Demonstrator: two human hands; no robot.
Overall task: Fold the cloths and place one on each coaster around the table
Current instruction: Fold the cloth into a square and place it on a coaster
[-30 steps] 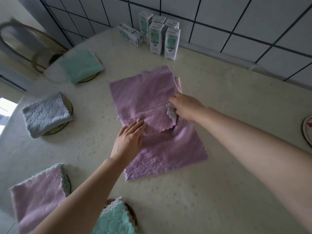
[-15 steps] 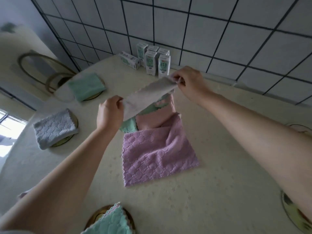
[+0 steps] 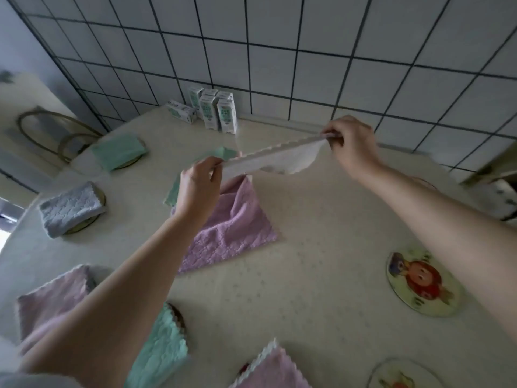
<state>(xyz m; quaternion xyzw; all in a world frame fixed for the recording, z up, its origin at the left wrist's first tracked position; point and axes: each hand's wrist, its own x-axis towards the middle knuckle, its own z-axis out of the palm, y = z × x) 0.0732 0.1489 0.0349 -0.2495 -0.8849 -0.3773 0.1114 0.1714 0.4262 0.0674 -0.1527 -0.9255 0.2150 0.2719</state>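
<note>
Left hand (image 3: pixel 197 186) and right hand (image 3: pixel 348 141) each pinch one end of a pale, probably grey cloth (image 3: pixel 268 162), stretched above the worktop (image 3: pixel 321 247).

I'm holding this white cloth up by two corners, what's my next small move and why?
Probably bring the hands together to fold the cloth in half: the left hand and right hand pinch its top edge taut in the air, and the coaster at right is bare.
</note>
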